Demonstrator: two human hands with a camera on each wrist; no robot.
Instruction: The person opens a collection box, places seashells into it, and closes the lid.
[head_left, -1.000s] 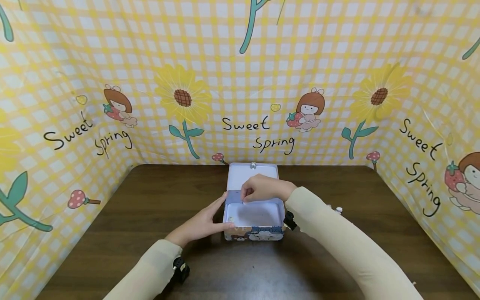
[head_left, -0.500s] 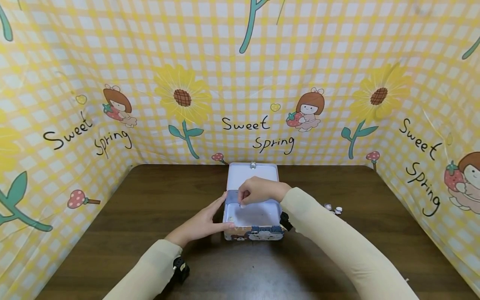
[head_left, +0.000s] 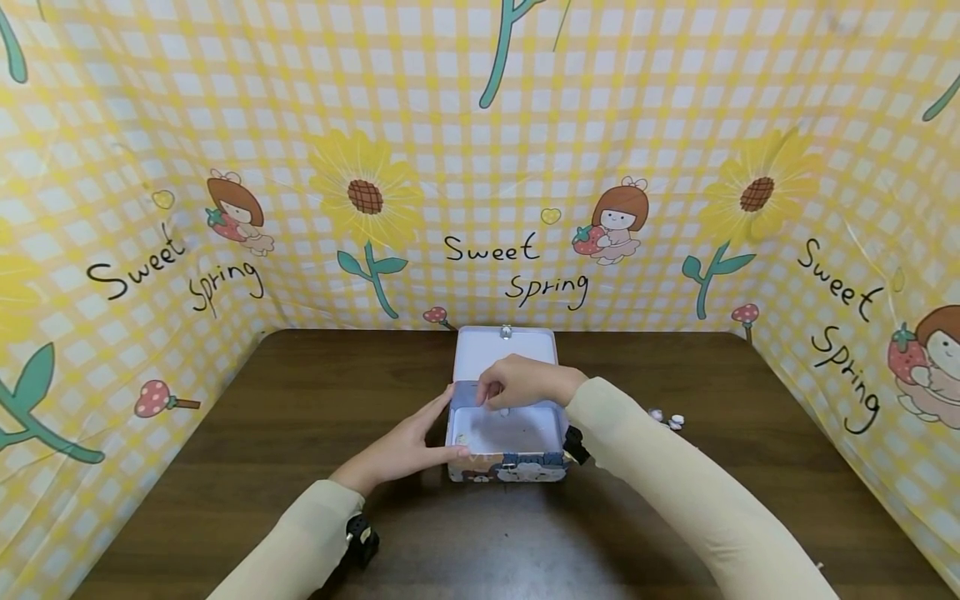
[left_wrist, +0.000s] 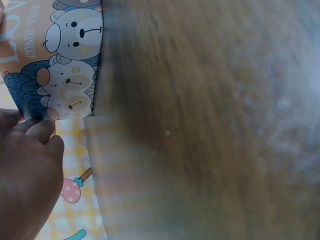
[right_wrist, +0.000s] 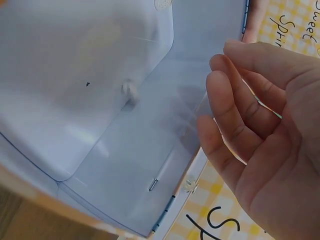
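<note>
A tin box (head_left: 508, 467) printed with cartoon bears lies on the table, its lid (head_left: 504, 342) swung back. My left hand (head_left: 401, 447) rests against its left side, fingers straight and thumb at the front rim; the left wrist view has these fingers (left_wrist: 42, 131) beside the bear print. Over the inside of the box, my right hand (head_left: 525, 379) has loosely bent fingers with nothing between them, as the right wrist view plainly has it. Below these fingers (right_wrist: 220, 90) is a small white piece (right_wrist: 130, 92), blurred, within the box. Another small pale piece (head_left: 461, 438) sits in the front left corner.
Several small white pieces (head_left: 667, 419) lie on the brown wooden table (head_left: 337, 367) to the right of the box, partly behind the right sleeve (head_left: 667, 467). A yellow checked cloth (head_left: 480, 167) hangs round the back and both sides.
The right hand's fingertips came down slightly with the small white piece, then let it go; it is now in the box, right of the fingertips. The left hand stays put.
</note>
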